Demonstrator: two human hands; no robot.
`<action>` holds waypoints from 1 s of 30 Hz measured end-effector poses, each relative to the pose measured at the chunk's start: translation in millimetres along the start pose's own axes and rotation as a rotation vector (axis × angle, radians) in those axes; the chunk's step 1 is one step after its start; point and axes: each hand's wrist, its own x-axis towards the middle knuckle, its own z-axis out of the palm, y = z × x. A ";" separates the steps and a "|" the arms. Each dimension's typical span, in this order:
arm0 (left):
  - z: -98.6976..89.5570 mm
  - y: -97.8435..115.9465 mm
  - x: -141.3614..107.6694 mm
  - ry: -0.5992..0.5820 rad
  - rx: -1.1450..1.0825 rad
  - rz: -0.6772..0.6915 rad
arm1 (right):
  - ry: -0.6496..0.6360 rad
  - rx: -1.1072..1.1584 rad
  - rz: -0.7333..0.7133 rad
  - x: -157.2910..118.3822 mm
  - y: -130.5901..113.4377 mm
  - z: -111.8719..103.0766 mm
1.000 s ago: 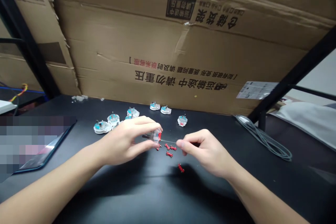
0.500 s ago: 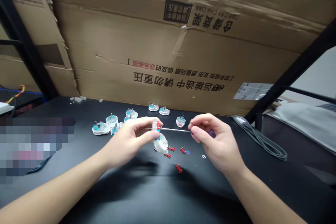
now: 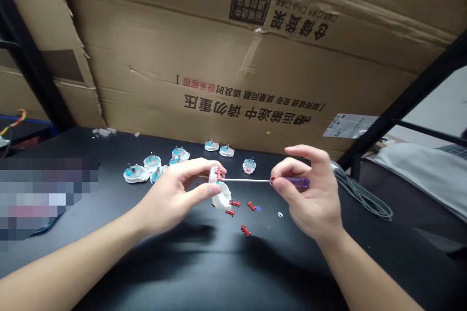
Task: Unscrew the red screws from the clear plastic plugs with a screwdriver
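My left hand (image 3: 175, 193) is closed on a white and clear plastic casing (image 3: 222, 198), pinching it between thumb and fingers. A small red piece (image 3: 219, 174) and a bit of blue show on its upper part. My right hand (image 3: 309, 189) pinches the purple handle of a screwdriver (image 3: 299, 182) with thumb and fingers, its index finger raised off the handle. The metal shaft runs level to the left, its tip meeting the casing by the red piece. Just below on the black table (image 3: 204, 272) lie several small red parts (image 3: 245, 230).
Several clear casings (image 3: 135, 173) with blue inserts and metal pins stand farther back. One with a red spot (image 3: 249, 166) sits behind the screwdriver. A cardboard sheet (image 3: 153, 68) walls off the back. A coiled grey cable (image 3: 368, 204) lies at the right, beside the dark frame.
My right index finger has lifted and straightened, baring more of the purple handle. The right hand has shifted slightly right. My left hand still grips the casing, and the camera view has shifted slightly.
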 end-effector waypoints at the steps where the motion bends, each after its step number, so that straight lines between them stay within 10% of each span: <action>1: 0.3 -0.2 -0.1 0.005 0.009 0.004 | -0.008 -0.012 0.035 -0.5 0.6 0.5; 30: 0.6 -2.6 0.2 0.069 -0.014 0.027 | 0.015 -0.025 -0.212 -1.1 1.8 0.6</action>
